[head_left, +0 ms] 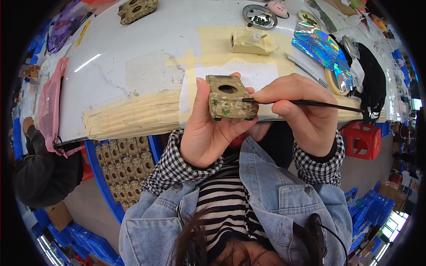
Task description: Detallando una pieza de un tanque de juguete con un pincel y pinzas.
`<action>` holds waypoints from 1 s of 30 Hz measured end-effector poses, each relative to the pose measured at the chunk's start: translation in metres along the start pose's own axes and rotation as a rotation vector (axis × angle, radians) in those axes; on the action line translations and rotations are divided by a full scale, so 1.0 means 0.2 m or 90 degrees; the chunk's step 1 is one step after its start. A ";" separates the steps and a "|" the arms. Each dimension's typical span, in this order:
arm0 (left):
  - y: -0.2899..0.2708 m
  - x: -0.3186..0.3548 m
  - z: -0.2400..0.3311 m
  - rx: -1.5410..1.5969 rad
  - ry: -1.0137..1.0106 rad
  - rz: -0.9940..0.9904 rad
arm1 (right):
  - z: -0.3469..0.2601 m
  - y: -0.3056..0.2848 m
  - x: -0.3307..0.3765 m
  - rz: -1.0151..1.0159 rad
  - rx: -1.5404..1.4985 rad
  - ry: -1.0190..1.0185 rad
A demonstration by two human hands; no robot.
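My left hand (206, 133) is closed around a small tan camouflage model tank hull (228, 104), tilted up over the table's front edge. The hull has a round hole in its top and green and brown patches on its near end. Between the thumb and fingers of my right hand (306, 111) is a pair of slim black tweezers (328, 105). Their tips meet the hull's surface just below the hole, toward its right side. Whether the tips grip anything is too small to tell.
White paper (255, 73) and masking tape (133, 116) cover the table's near part. Beyond stand a taped block (253, 43), a round dish (259, 17) and another hull (137, 9). A blue crate (103, 184) of hulls sits below left. Another person's dark sleeve (49, 164) shows at left.
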State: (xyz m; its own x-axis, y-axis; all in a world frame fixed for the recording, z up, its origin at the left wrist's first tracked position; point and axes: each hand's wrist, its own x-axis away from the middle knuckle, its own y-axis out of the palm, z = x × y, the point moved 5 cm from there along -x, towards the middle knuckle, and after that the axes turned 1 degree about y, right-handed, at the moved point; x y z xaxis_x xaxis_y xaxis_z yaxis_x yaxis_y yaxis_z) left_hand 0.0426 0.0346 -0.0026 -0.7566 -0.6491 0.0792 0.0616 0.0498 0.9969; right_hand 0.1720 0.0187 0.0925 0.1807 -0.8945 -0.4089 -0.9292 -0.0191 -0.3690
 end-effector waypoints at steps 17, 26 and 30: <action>0.01 0.00 0.00 -0.001 -0.002 -0.009 | 0.00 0.00 0.00 -0.001 0.015 -0.006; 0.01 -0.01 0.00 -0.003 -0.001 -0.017 | 0.01 0.00 0.00 0.011 0.001 0.002; 0.01 -0.01 0.01 -0.005 -0.004 -0.016 | 0.01 0.00 0.00 0.010 0.009 -0.003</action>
State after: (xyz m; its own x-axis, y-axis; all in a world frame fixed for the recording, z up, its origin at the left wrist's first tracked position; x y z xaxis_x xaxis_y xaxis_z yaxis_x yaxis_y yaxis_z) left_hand 0.0427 0.0365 -0.0013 -0.7618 -0.6456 0.0544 0.0480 0.0276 0.9985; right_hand 0.1718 0.0200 0.0917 0.1681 -0.8923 -0.4189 -0.9271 0.0012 -0.3748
